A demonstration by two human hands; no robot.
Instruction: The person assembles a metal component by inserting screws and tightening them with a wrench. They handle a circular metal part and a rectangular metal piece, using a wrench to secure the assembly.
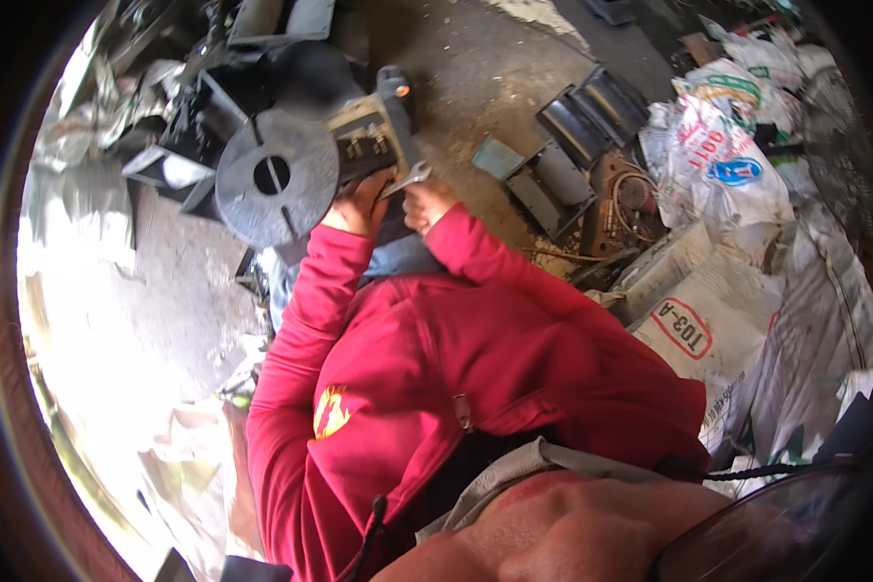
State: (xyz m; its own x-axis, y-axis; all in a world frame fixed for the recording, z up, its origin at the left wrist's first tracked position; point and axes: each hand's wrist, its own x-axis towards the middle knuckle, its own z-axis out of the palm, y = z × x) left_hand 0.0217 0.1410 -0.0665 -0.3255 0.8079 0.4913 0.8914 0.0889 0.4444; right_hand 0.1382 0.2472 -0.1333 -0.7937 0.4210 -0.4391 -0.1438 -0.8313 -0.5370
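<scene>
An open-ended wrench [412, 177] slants between my hands, its jaw up beside the right one. Its handle runs down into my left hand [357, 208], whose fingers close around it. My right hand [427, 203] is curled just below the jaw; what its fingers hold, if anything, is hidden. Just beyond both hands sits a boxy metal unit [398, 121] with a pale frame and small brass-coloured fittings in its recess. A grey round plate [233, 199] with a centre hole and slots stands close to the left of my left hand, partly overlapping the view of it.
Dark metal housings [592, 112] and an open metal box [551, 189] lie on the floor to the right. Beside them is a rusty part with coiled wire [632, 199]. White sacks [732, 170] are piled at the far right. Black metal parts [209, 116] crowd the far left.
</scene>
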